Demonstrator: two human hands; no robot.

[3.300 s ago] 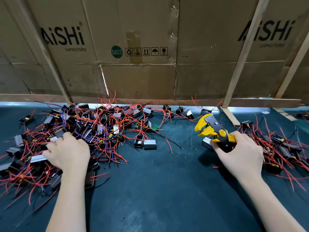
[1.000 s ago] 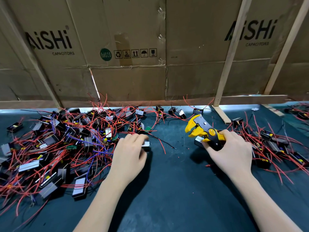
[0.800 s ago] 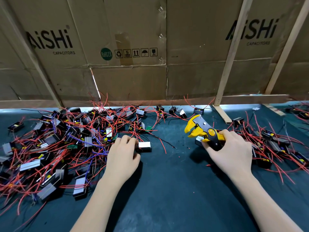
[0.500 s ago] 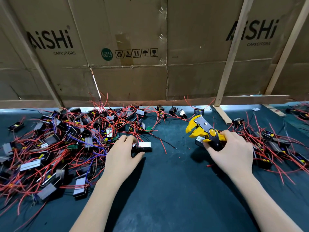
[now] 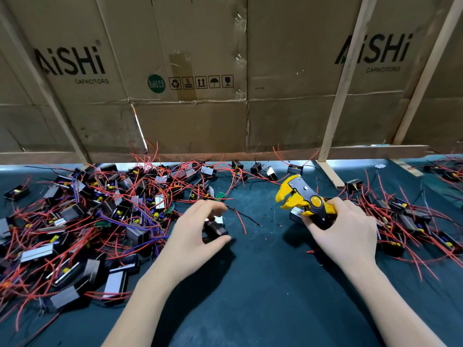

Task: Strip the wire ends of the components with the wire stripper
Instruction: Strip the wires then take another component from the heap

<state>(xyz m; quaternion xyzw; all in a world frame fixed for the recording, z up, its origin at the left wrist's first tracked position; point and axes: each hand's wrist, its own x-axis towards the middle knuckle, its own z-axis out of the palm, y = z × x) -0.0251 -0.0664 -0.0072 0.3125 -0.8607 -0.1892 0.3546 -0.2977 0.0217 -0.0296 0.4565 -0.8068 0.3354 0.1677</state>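
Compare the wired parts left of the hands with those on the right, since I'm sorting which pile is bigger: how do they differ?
The left pile is larger and denser, reaching back to the cardboard wall; the right pile is smaller and more spread out. The left pile has purple wires mixed among the red; the right pile shows mostly red. The left hand holds a component at the left pile's edge; the right hand grips the wire stripper beside the right pile. Both lie on the dark mat.

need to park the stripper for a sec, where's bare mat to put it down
Bare mat lies between the forearms, below the left hand and right hand. Crowded: left pile and right pile.
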